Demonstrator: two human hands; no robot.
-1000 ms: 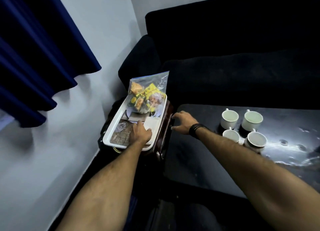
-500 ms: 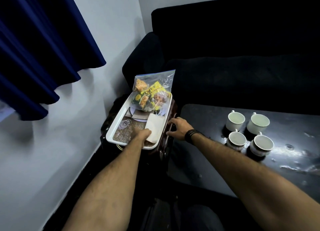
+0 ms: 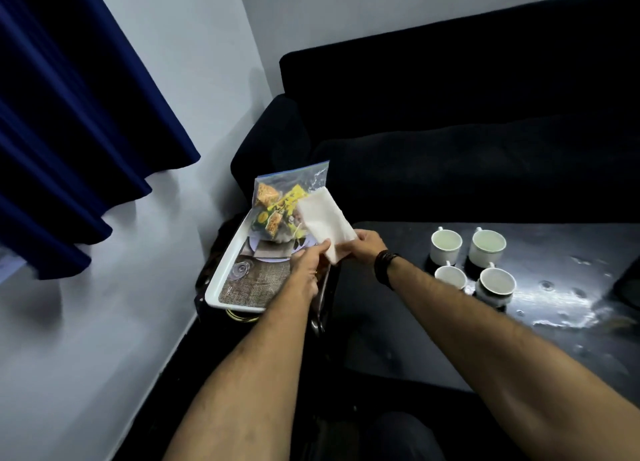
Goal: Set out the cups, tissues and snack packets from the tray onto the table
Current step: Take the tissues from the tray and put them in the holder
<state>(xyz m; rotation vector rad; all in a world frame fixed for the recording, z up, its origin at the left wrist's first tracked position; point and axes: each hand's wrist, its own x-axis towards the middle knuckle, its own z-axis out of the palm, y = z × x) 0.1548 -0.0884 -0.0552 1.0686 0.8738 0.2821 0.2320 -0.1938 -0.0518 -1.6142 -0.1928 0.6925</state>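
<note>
Holding tissues (image 3: 323, 223), low end in both hands' grip.

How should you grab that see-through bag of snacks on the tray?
Probably pinch the snack bag by its flat blue-edged top strip, coming from above. It leans upright at the far end of the tray, so the empty top sticks up while the packets bulge lower down.

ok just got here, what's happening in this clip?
A person is unloading a tray onto the dark table. Both hands, left and right, hold a white stack of tissues lifted above the tray. Four cups already stand on the table. The bag of snack packets is still on the tray.
</note>
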